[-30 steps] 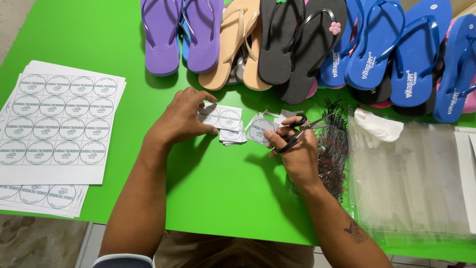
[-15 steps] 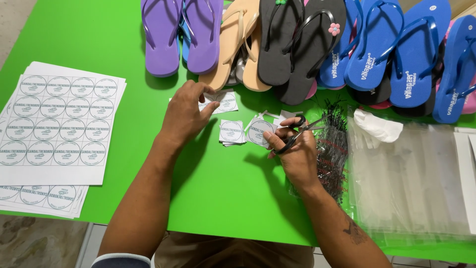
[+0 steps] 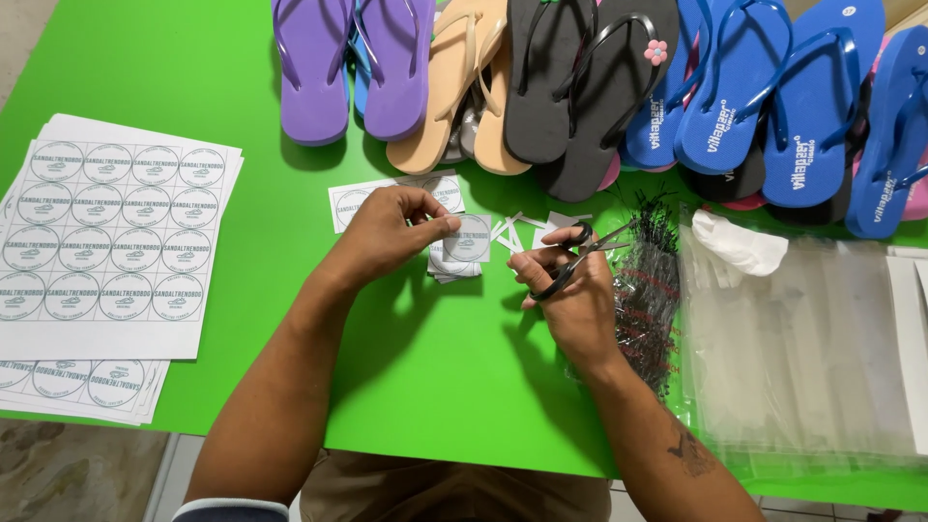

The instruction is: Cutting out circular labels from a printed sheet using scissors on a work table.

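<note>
1. Green tabletop (image 3: 242,58) fills the view, its near edge running across the bottom with floor below it.
2. At the left hand (image 3: 387,235), thumb and fingertips pinch a small square label (image 3: 472,238) with a printed circle; the label stands just right of those fingers, roughly face up, and its left edge is hidden under the thumb.
3. Directly below the pinched label lies a small stack of cut labels (image 3: 449,266), partly covered by the hand, so its count cannot be made out.
4. At the right hand (image 3: 570,295), fingers are curled closed through the loops of black-handled scissors (image 3: 572,259); the long axis runs from lower left at the handles to upper right, blades pointing up and right. Whether the blades are parted is hard to tell.
5. Between the two sets of fingers lie thin white paper offcuts (image 3: 512,230).
6. Both forearms rise from the bottom edge and converge; the left wrist bends right, and the right forearm bears a tattoo.
7. Right of the scissor fingers sits a bundle of black tag fasteners (image 3: 650,280), then clear plastic bags (image 3: 802,348) cut off at the frame's right.
8. Beyond the fingers, a row of flip-flops (image 3: 599,87) points away, toes cropped at the top.
9. Far left of the fingers lie uncut label sheets (image 3: 111,242).
</note>
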